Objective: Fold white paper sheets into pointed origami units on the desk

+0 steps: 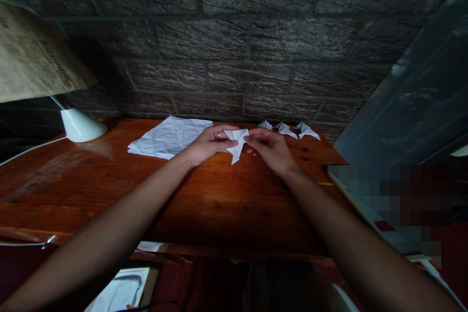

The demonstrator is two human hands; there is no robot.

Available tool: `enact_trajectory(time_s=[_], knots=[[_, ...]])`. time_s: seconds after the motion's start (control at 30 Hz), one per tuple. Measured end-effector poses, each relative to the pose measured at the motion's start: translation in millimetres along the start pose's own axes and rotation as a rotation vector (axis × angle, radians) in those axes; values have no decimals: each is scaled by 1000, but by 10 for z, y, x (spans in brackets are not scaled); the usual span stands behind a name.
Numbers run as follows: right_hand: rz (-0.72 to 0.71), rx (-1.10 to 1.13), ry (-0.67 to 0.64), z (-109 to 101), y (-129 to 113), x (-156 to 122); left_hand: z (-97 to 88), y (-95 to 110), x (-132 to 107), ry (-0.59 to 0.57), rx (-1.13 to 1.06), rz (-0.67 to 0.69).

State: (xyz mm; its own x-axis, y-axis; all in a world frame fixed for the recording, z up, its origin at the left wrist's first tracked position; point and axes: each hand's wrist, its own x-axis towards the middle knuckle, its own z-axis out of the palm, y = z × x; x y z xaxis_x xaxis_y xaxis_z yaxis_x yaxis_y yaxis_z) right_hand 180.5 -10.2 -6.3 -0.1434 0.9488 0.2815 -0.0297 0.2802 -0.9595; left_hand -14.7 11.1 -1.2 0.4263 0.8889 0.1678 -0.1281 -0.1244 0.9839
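Between my two hands, above the wooden table, is a folded white paper figure [237, 145] with pointed flaps, one of them hanging down. My left hand [209, 145], with a ring on one finger, pinches its left side between thumb and fingers. At the upper right edge of the figure, my right hand [269, 148] has its thumb and index finger closed on the paper. Several creased white sheets [170, 136] lie behind and left of my left hand. Beyond my right hand stand small folded paper pieces [307, 131] in a row, partly hidden by the hand.
The glossy wooden table [219, 204] runs up to a dark stone-block wall [226, 39]. A lamp with a white base [82, 126] and a printed shade [36, 53] stands at the left, its cord trailing off. Below the front edge sits a framed item [120, 287].
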Motion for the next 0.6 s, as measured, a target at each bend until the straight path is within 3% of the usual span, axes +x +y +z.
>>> enact_trajectory(time_s=[0.2, 0.33, 0.6], knots=[[24, -3, -25, -2, 44, -1, -22, 4, 13, 155, 54, 51], [31, -24, -34, 21, 51, -12, -19, 20, 33, 271, -24, 85], [-77, -41, 80, 118, -4, -65, 141, 28, -5, 170, -277, 54]])
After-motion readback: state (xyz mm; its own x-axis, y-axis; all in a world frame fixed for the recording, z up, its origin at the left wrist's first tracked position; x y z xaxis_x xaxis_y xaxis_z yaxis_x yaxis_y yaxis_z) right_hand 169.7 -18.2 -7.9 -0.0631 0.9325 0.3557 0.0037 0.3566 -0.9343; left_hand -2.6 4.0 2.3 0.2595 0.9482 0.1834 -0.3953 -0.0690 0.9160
